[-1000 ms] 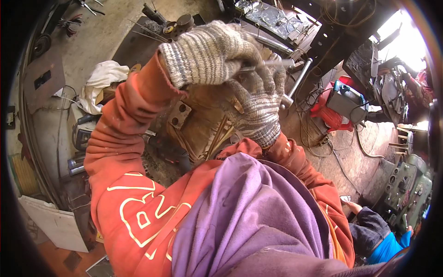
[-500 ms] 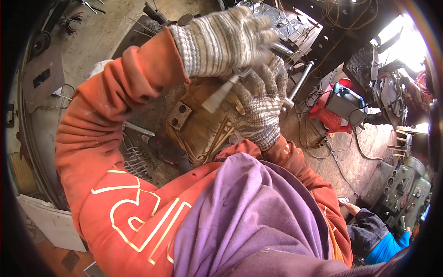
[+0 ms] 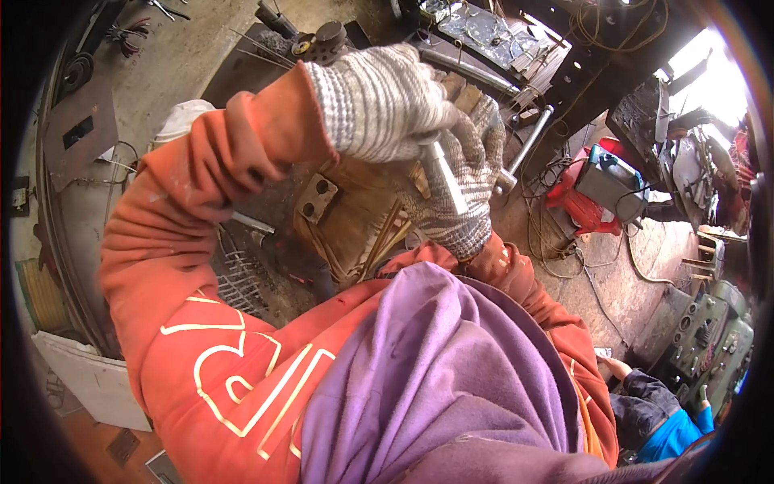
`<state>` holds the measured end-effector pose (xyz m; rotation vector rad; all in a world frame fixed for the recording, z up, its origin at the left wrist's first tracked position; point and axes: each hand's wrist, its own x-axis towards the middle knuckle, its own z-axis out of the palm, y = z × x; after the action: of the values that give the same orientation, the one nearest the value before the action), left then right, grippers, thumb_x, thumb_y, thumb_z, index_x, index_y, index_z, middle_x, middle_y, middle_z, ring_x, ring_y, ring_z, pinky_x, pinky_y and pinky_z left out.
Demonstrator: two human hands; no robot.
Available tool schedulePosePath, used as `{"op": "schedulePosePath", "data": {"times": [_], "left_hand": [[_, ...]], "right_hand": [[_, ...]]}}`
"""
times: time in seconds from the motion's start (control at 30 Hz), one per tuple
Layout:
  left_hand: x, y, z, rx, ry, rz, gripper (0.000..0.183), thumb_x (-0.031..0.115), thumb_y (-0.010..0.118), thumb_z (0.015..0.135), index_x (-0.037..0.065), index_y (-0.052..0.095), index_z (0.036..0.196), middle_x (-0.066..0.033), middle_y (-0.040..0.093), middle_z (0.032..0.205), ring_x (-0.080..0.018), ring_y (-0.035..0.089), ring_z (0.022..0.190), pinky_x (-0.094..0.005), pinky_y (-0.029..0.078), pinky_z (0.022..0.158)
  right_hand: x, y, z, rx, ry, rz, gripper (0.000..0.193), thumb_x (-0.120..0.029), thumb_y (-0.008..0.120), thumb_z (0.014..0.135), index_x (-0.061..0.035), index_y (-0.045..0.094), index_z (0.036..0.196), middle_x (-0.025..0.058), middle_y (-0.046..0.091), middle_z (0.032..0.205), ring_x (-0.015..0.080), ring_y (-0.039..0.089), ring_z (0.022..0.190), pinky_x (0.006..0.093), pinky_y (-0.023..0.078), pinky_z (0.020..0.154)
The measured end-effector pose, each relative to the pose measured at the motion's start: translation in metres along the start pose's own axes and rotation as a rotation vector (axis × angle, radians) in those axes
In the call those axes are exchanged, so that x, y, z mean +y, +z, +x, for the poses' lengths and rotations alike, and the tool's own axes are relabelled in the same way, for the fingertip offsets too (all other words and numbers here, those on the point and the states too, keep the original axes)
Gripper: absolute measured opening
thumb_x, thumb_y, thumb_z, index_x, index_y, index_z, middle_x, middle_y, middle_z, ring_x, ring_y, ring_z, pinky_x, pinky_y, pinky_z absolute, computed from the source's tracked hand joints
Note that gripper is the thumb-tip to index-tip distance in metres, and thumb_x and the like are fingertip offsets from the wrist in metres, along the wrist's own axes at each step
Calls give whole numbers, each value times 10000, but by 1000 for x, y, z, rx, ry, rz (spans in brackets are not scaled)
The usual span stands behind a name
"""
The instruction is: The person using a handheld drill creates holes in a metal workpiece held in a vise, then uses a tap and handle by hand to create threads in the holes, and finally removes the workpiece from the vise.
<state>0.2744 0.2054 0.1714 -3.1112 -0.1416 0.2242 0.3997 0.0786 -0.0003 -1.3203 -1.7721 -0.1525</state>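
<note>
My left hand [image 3: 387,105], in a striped grey-white knit glove, is closed with its fingers curled over the upper end of a silvery metal spanner [image 3: 448,184]. The spanner's slim, slightly blurred shaft slants down across the back of my right hand [image 3: 461,177]. That hand wears a matching glove, its fingers bent upward around something they hide. Brownish worn pieces [image 3: 468,98] show just past the fingertips. Right of it, a steel rod [image 3: 528,145] passes through a round metal knob [image 3: 505,181]. A brown work surface [image 3: 359,202] lies below, with a two-hole metal plate [image 3: 317,198] on it.
To the right stands a red and grey machine [image 3: 592,185] with loose cables [image 3: 560,254] around it. A green machine [image 3: 709,339] and a person in blue [image 3: 669,427] are at lower right. A wire grid [image 3: 242,278] lies left of the bench.
My left hand has come down, its spread fingers closing over the spanner's upper end. The spanner's free end has swung rightward onto my right hand, which stays in place.
</note>
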Motion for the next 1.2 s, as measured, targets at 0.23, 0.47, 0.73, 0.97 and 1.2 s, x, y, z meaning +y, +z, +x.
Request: {"op": "schedulePosePath", "data": {"times": [0.23, 0.47, 0.73, 0.97, 1.2], "left_hand": [[-19, 17, -3, -39, -729, -919, 350, 241, 694, 977, -18, 684, 1212, -149, 739, 1043, -320, 716, 967, -436, 588, 856], [-9, 20, -11, 286, 49, 99, 368, 199, 792, 750, 85, 734, 1095, -116, 712, 1074, -325, 701, 1008, -470, 564, 903], [23, -27, -12, 26, -586, -285, 485, 484, 684, 956, 8, 757, 1019, -238, 758, 905, -381, 763, 870, -468, 607, 803], [38, 70, -109, 288, -750, -684, 357, 330, 650, 1061, -11, 753, 1078, -143, 753, 948, -249, 734, 847, -346, 572, 740], [101, 236, -143, 916, -1488, -1513, 337, 337, 699, 1027, 7, 764, 1016, -20, 700, 837, -111, 588, 726, -301, 505, 655]], "right_hand": [[-2, -2, 0, -79, -15, -6, 614, -432, 805, 702, -132, 738, 1234, 129, 629, 1399, 424, 449, 1445, 805, 154, 1213], [4, 11, -6, 19, -48, -11, 582, -462, 742, 825, -112, 720, 1290, 125, 608, 1457, 360, 470, 1477, 787, 188, 1227], [-6, -11, 8, -79, -47, -6, 605, -477, 829, 782, -114, 726, 1255, 141, 604, 1396, 399, 458, 1454, 768, 183, 1228], [-29, -20, 19, -294, -230, 147, 417, -337, 698, 788, -150, 768, 1154, 161, 647, 1397, 381, 552, 1393, 743, 265, 1213], [10, -66, 18, -106, -128, 183, 543, -273, 921, 675, -109, 724, 1154, 173, 620, 1427, 418, 570, 1333, 609, 446, 1135]]}}
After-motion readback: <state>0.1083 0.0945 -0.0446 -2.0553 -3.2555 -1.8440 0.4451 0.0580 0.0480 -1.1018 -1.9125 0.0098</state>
